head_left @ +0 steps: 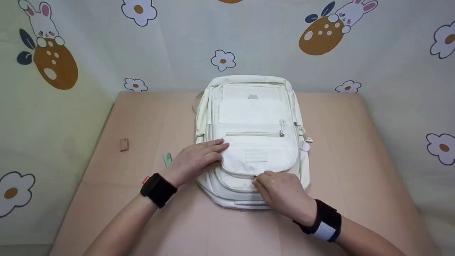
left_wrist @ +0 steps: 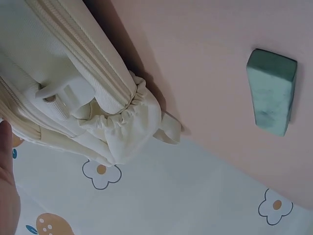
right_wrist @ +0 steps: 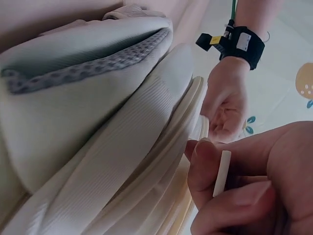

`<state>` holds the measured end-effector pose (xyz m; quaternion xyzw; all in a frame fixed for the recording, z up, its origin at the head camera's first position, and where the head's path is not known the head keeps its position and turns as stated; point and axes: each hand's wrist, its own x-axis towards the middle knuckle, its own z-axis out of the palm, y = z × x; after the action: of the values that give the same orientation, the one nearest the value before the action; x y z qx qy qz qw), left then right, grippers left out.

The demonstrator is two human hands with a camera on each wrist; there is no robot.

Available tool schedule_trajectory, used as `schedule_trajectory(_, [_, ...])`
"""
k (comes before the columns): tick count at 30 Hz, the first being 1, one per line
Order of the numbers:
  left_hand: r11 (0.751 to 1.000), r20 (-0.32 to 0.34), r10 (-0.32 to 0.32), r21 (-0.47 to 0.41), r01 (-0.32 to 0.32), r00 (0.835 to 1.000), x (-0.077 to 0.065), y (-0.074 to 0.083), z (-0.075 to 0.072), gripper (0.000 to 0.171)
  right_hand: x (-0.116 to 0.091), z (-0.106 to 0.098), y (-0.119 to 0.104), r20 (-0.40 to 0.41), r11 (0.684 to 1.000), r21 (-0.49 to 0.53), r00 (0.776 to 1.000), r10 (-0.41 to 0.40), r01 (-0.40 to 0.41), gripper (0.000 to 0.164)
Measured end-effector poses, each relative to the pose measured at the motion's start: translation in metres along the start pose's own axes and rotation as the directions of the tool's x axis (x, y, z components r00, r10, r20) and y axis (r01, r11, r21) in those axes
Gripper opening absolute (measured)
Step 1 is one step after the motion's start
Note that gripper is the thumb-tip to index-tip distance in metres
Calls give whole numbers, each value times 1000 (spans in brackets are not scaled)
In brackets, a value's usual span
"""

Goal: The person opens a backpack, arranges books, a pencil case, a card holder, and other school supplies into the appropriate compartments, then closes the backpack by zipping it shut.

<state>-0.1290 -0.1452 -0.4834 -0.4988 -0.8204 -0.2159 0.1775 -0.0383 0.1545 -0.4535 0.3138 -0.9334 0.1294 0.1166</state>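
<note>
A cream-white backpack (head_left: 256,112) lies front side up on the table. My left hand (head_left: 195,158) rests on the left side of its front, fingers nearly straight. At the lower front pocket, my right hand (head_left: 284,192) pinches a zipper pull near the right part of the curved zipper (head_left: 240,175). The right wrist view shows the pale end of the pull (right_wrist: 222,174) poking out between thumb and fingers. Higher up, a straight zipper (head_left: 254,134) runs across the front, its own pull (head_left: 282,124) lying at the right end.
Left of the backpack lie a green block (head_left: 167,159), close to my left hand, and a small pinkish-brown block (head_left: 123,144) farther out. A printed curtain (head_left: 185,46) hangs behind the table (head_left: 355,149) and along its sides.
</note>
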Motion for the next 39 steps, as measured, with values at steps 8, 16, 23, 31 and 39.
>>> schedule_trajectory(8, [999, 20, -38, -13, 38, 999, -1, 2, 0, 12, 23, 5, -21, 40, 995, -76, 997, -62, 65, 29])
schedule_trajectory(16, [998, 32, -57, -13, 57, 998, -2, 4, 0, 12, 39, 11, -31, 56, 985, -112, 991, -123, 129, 29])
schedule_trajectory(23, [998, 34, -57, -18, 57, 998, -1, 3, 0, 11, 27, -7, -8, -53, 990, 18, 989, -140, 142, 24])
schedule_trajectory(31, [996, 24, -83, -32, 83, 996, -1, 7, 1, 8, 0, -19, 54, -291, 949, 61, 915, -279, 309, 26])
schedule_trajectory(39, [989, -53, -132, 64, 135, 990, -5, 26, 3, 11, -16, 13, 73, -362, 946, 7, 882, -301, 325, 19])
